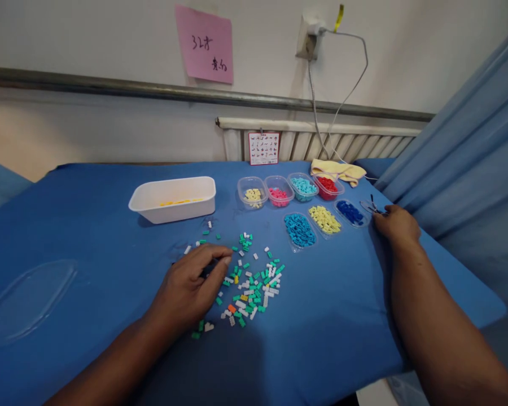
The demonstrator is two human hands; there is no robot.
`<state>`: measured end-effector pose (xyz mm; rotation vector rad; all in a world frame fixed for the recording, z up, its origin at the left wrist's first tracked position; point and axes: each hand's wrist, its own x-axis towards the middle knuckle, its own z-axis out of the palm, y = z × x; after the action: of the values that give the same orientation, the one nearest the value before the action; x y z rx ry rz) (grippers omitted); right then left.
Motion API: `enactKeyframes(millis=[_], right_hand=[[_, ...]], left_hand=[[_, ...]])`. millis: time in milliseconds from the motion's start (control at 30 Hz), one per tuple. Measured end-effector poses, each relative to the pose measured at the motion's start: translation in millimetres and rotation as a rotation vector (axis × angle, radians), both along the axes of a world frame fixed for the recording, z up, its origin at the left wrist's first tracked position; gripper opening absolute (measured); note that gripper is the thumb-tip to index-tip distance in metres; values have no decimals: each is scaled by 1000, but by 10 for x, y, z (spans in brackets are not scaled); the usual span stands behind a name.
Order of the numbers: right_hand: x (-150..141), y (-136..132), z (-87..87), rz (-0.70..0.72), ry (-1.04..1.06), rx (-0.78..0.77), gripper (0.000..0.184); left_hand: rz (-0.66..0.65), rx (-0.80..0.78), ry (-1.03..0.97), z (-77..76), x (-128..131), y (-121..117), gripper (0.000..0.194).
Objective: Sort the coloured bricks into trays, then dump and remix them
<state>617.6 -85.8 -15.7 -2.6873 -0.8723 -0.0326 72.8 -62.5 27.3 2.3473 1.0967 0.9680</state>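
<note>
My left hand [197, 279] is closed over the left side of a loose pile of small toy building bricks [258, 290], mostly green and white with a few yellow and one orange. Its thumb and forefinger come together at the tips; anything between them is too small to make out. Out to the right, my right hand [397, 226] reaches a shallow clear container [367, 206] with a few dark pieces at it. The fingers there are bent and closed, and what they hold is hidden. Beside that hand lies a clear tub of dark blue bricks [349, 212].
Clear tubs hold yellow bricks [324, 219], blue bricks [300, 229], red bricks [328, 184], turquoise bricks [303, 186], pink bricks [278, 195] and cream bricks [253, 196]. A white bin [173, 211] stands left, a clear lid [29, 299] nearer. A yellow cloth [336, 170] lies behind.
</note>
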Motion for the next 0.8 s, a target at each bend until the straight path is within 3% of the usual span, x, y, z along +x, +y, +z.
enactKeyframes(millis=[133, 267, 333, 433, 500, 533, 633, 800], right_hand=[[-20, -29, 13, -51, -19, 38, 55], [-160, -23, 140, -14, -114, 141, 63], [-318, 23, 237, 110, -163, 206, 64], [-665, 113, 332, 467, -148, 260, 56], [-910, 150, 326, 732, -109, 264, 55], [-1016, 157, 305, 799, -98, 245, 58], [-1212, 142, 217, 856, -79, 137, 68], [-1259, 128, 157, 834, -50, 51, 73]], left_hand=[[-1, -11, 0, 7, -1, -1, 21], [9, -21, 15, 3, 0, -2, 22], [4, -19, 17, -1, 4, -4, 22], [-10, -12, 9, -6, 12, -8, 23], [-11, -14, 10, -6, 17, -10, 23], [-8, -15, 11, -5, 19, -11, 23], [-4, -9, 6, 3, 18, -11, 23], [-3, -2, 5, 26, 18, -13, 22]])
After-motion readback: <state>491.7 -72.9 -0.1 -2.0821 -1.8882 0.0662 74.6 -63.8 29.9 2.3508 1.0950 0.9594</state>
